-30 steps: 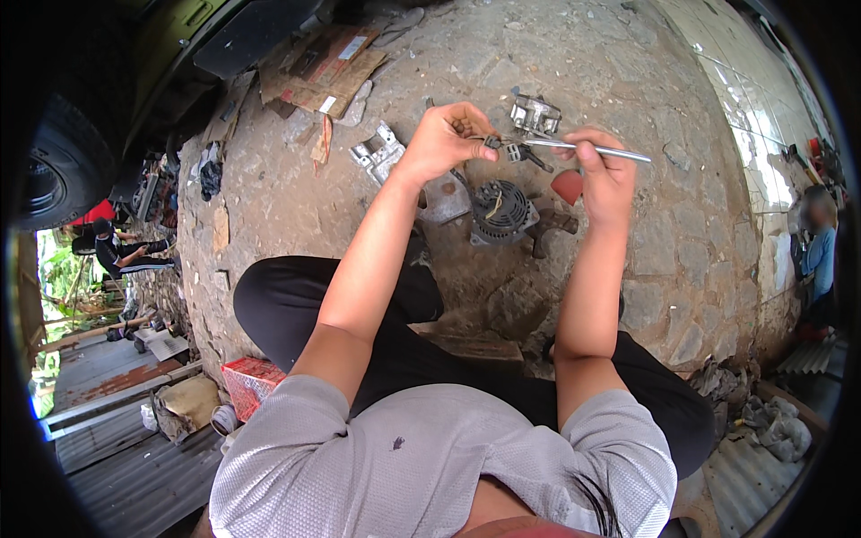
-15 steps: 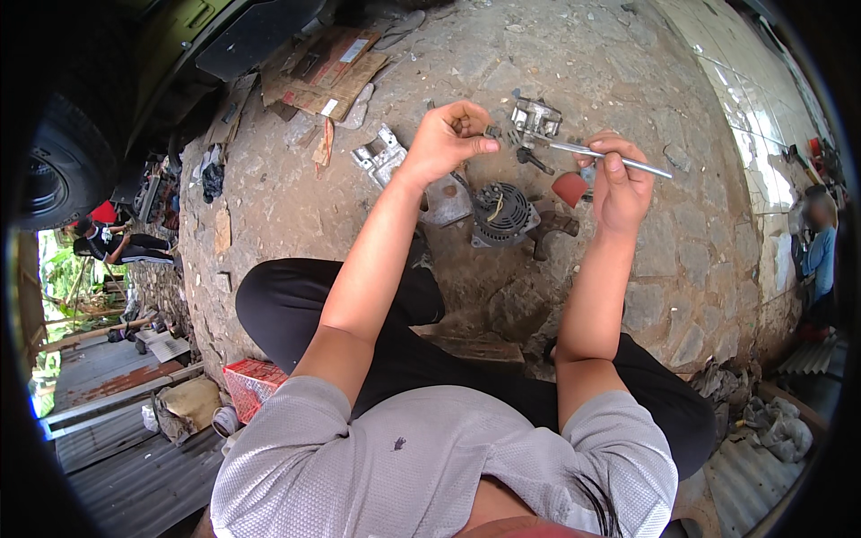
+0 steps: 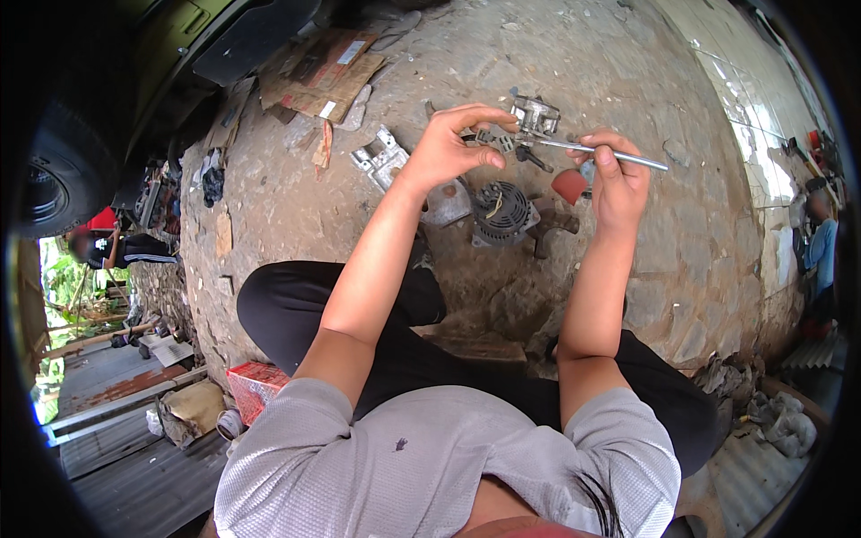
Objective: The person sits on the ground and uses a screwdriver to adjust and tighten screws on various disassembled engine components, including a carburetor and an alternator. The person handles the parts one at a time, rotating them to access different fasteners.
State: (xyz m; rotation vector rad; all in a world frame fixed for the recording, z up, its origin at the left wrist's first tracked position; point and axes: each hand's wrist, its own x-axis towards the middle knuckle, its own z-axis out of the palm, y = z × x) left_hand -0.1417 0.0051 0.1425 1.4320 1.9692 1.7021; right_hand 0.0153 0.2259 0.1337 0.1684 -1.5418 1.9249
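Rod (image 3: 565, 145) and part (image 3: 494, 139) are the things at the hands in the head view, both raised toward the far side of the folded legs. The right hand (image 3: 621, 179) is closed on the rod, thumb against fingers, pen-fashion and short of the outer end; that light hold seems suited to guiding the tip finely. The tip points left, toward the part; whether they touch is too small to tell. At the left hand (image 3: 448, 148), thumb and forefinger stand apart, with the small dark part between them. Whether the curled fingers grip it, I cannot tell. The spread thumb probably leaves the part open to the rod's side.

On the ground (image 3: 664, 260) beneath, a finned round unit (image 3: 502, 211) lies between the forearms, a plate (image 3: 446, 204) just left of it and a bracket (image 3: 553, 231) just right. A bright casting (image 3: 538, 117) sits beyond the rod's tip, another frame (image 3: 381, 154) left of the left wrist, and a red piece (image 3: 568, 186) near the right one. This loose ring probably keeps everything within reach.
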